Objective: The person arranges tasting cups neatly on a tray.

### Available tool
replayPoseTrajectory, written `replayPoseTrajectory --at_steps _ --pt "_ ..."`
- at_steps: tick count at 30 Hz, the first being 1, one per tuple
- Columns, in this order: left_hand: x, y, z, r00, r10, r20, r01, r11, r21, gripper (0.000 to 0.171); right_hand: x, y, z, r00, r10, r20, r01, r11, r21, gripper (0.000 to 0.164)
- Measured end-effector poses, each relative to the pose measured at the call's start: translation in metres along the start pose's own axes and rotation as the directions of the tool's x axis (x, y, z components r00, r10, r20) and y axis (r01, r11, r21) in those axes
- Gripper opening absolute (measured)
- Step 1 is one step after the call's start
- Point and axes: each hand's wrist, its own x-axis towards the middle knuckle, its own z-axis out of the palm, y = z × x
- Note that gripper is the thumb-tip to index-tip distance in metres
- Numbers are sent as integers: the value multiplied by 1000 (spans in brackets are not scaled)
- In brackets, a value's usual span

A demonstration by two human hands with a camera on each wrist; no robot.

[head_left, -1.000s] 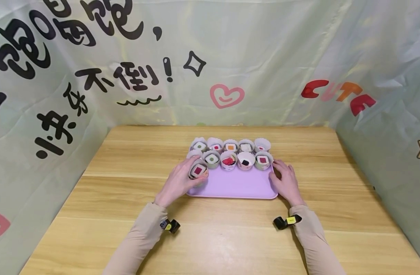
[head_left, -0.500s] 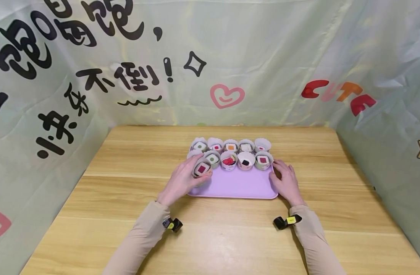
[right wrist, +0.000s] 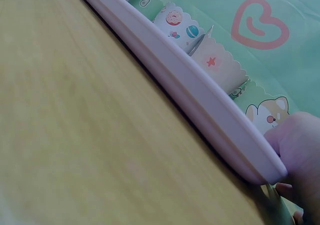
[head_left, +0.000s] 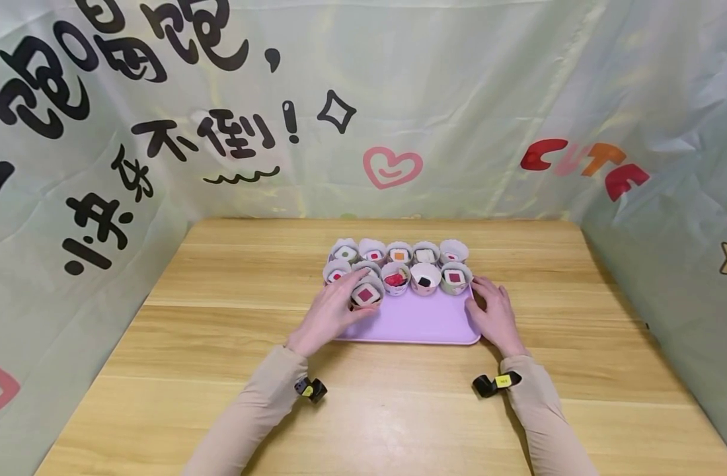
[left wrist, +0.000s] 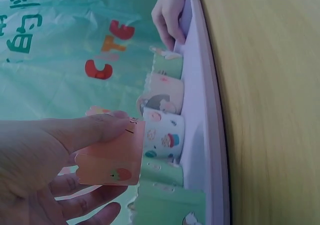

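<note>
My left hand (head_left: 323,317) pinches a paper cup with a scalloped rim above the left part of the purple tray (head_left: 423,324). In the left wrist view this cup (left wrist: 112,157) is salmon pink with a strawberry print, thumb on one side and fingers on the other. Inside it shows a white sushi-like piece with a dark red square centre. The cup overlaps a green cup of the tray's front row in the head view. At the tray's right edge, my right hand (head_left: 496,317) grips the rim, beside the front row's end cup (head_left: 455,281).
Two rows of patterned paper cups fill the tray's far half, most with small coloured pieces inside, such as a red one (head_left: 396,280) and an orange one (head_left: 400,254). The wooden table (head_left: 363,410) meets a printed cloth backdrop (head_left: 470,106) behind and at both sides.
My left hand has carried the held cup to the right along the front row, uncovering the leftmost front-row cup with its red-centred piece. The right hand and the tray have stayed in place.
</note>
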Motion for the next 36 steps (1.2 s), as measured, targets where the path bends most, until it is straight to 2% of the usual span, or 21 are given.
replayPoseTrajectory --at_steps 9,12,14,17,21,28,32,36 --pt "6 2 14 999 26 38 -29 996 82 76 0 1 1 1000 -11 -12 11 1000 3 45" --pt "5 -2 19 999 9 50 -16 990 138 76 0 0 2 1000 -13 -12 13 1000 5 45" --pt "3 -4 21 998 -24 55 15 986 165 77 -1 0 2 1000 -12 -9 12 1000 6 45" --pt "1 -4 21 998 -53 34 47 983 179 78 -1 0 2 1000 -13 -10 13 1000 6 46" --pt "1 -5 19 998 -65 -3 65 986 156 78 0 1 0 1000 -21 -22 21 1000 4 45" --pt "-4 -12 13 996 -81 -28 83 993 85 82 -1 2 2 1000 -12 -9 12 1000 0 45" --pt "-8 -19 2 993 -96 -72 98 995 26 78 -2 1 1 1000 -6 -5 6 1000 4 45" --pt "-8 -27 -13 978 -158 -133 156 987 -30 68 -2 1 1 1000 0 3 0 1000 4 45"
